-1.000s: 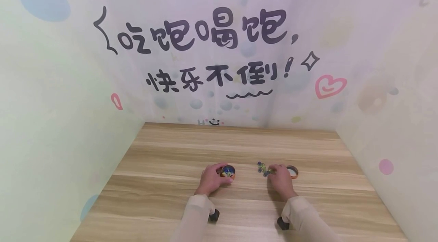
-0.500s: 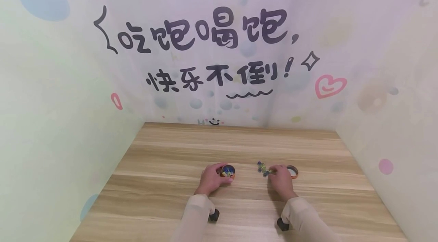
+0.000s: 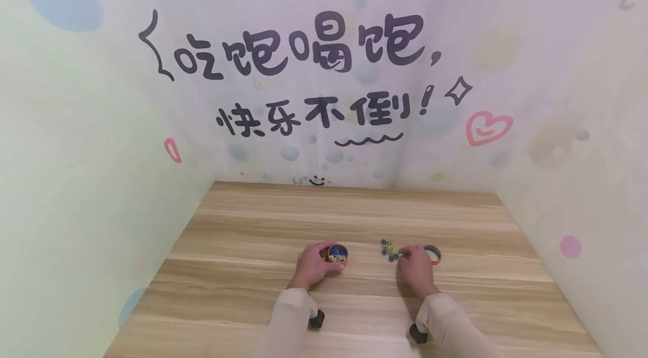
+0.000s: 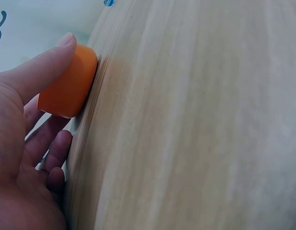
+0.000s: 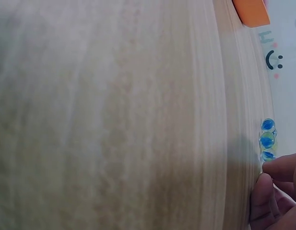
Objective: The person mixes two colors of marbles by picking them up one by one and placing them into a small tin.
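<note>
My left hand [image 3: 311, 265] holds a small round orange tub [image 3: 345, 260] standing on the table, thumb on the near side and fingers round the far side. Blue and yellow-green glass marbles lie inside it. In the left wrist view its smooth orange wall [image 4: 71, 88] shows under the thumb. My right hand [image 3: 417, 268] is at the near edge of a loose cluster of marbles [image 3: 387, 246], thumb and forefinger pinching at a marble mostly hidden by the fingertips. The right wrist view shows blue-swirled marbles [image 5: 267, 139] just beyond those fingertips [image 5: 277, 167].
Right behind my right hand lies a round orange-rimmed lid [image 3: 438, 257], its pale inside facing up, partly covered by the hand. A wood-grain table [image 3: 243, 234] reaches to a printed wall [image 3: 283, 161] at the back, with walls on both sides.
The right hand shifts very slightly at the near edge of the marbles. My left hand and the tub stay where they were.
</note>
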The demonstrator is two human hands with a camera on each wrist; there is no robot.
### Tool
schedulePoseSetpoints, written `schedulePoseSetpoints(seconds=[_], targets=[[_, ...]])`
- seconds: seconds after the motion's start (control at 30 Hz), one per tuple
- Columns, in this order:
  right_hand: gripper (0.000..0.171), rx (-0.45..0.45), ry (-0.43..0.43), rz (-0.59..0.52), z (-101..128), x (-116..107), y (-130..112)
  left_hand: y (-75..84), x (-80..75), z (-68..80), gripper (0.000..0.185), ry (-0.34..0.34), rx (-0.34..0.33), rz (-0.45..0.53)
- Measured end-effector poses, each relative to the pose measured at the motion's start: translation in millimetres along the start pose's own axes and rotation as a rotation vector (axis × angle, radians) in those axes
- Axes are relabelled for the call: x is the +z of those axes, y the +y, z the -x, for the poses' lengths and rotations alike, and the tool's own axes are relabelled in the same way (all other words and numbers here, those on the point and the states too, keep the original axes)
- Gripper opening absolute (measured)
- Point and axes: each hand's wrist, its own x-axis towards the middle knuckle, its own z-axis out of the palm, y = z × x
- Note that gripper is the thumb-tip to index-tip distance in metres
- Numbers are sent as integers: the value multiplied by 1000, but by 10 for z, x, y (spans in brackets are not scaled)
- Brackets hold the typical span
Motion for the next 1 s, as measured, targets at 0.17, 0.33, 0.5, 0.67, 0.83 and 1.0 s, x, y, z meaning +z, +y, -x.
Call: schedulePoseSetpoints(seconds=[0.17,0.33,0.5,0.67,0.83,1.0], targets=[[25,19,7,-35,6,4,23,2,5,3,59,-2,-7,9],[25,9,21,-72,31,0,36,2,8,2,60,-4,-12,10],[23,-9,35,-89,45,-12,34,1,13,0,60,-3,-13,3],[22,-16,51,-99,46,-11,18,6,6,4,60,2,-14,3],[22,1,69,-109,49,3,30,-8,12,3,59,5,-5,-5],[23,26,90,-137,65,-1,-5,-17,20,-3,59,3,-4,-3]])
